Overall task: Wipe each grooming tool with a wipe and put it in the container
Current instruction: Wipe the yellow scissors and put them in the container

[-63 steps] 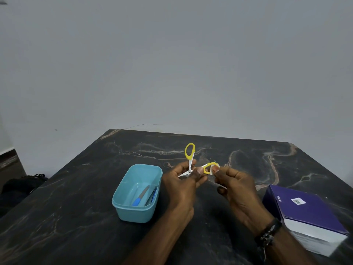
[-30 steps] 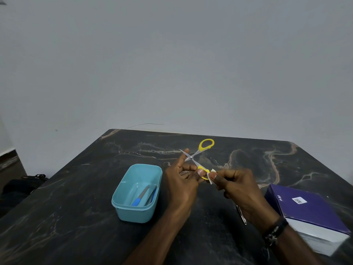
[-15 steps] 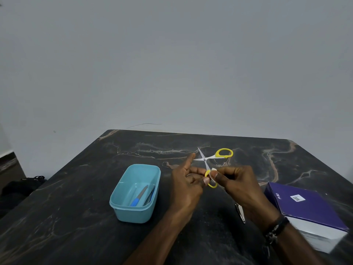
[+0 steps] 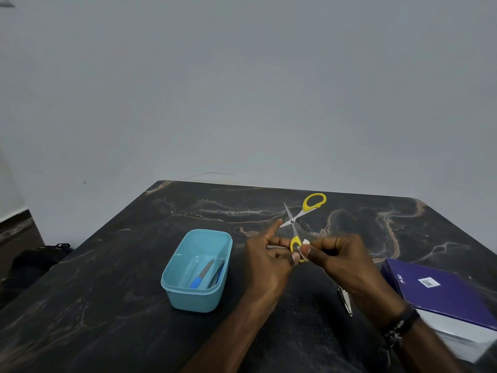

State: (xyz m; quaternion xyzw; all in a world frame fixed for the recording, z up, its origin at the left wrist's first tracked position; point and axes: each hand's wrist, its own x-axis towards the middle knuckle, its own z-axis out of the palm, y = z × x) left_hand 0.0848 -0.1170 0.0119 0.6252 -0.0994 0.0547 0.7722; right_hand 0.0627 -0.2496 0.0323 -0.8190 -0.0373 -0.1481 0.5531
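Purple box (image 4: pixel 441 294), lower right of the frame: small white printed mark near its upper left corner, too small to read, and a white sticker (image 4: pixel 429 282) bearing a code-like pattern, not legible. No other text is visible.

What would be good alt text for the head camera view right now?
Two hands hold open yellow-handled scissors above a dark marbled table: the left hand grips them while the right hand pinches a white wipe on one handle loop. A blue container holding tools sits left, a purple box right.
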